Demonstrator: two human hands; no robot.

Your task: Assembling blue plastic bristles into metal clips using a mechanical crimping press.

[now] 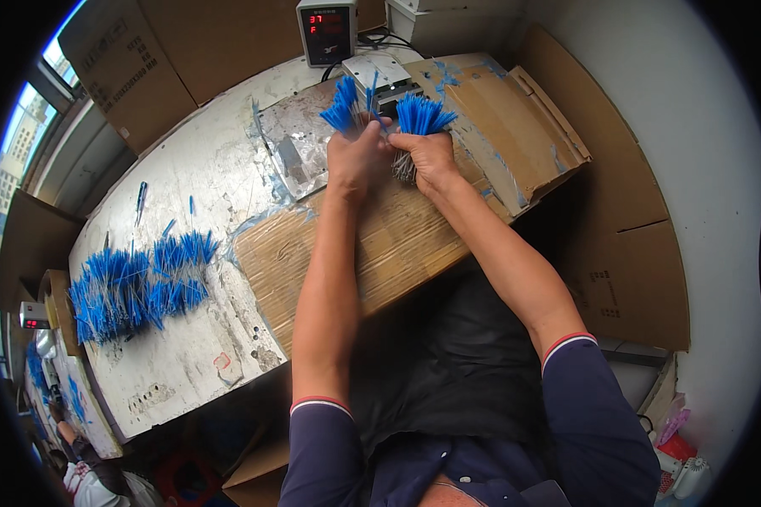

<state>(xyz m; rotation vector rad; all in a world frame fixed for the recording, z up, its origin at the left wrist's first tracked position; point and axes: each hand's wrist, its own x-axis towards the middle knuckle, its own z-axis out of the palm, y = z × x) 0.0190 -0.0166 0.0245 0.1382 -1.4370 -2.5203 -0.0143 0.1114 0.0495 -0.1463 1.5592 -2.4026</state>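
Observation:
My left hand (352, 159) is closed around a bundle of thin wires with blue ends (342, 103), blue ends pointing up and away from me. A single blue-ended piece (372, 91) stands apart near its fingertips. Close beside it, my right hand (429, 157) grips a second, fuller bundle of blue-ended wires (423, 115), with pale wire ends (404, 166) hanging below the fingers. The fingertips of both hands nearly meet, just in front of a small white bench machine (379, 73). Its working part is partly hidden by the bundles.
Large piles of blue-ended wires (127, 287) lie on the worn white table (228, 338) at left, near a pen (141, 203). Flattened cardboard (355, 253) covers the near edge. A control box with red digits (327, 34) stands behind. A cardboard box (541, 127) sits right. Another person (93, 477) works lower left.

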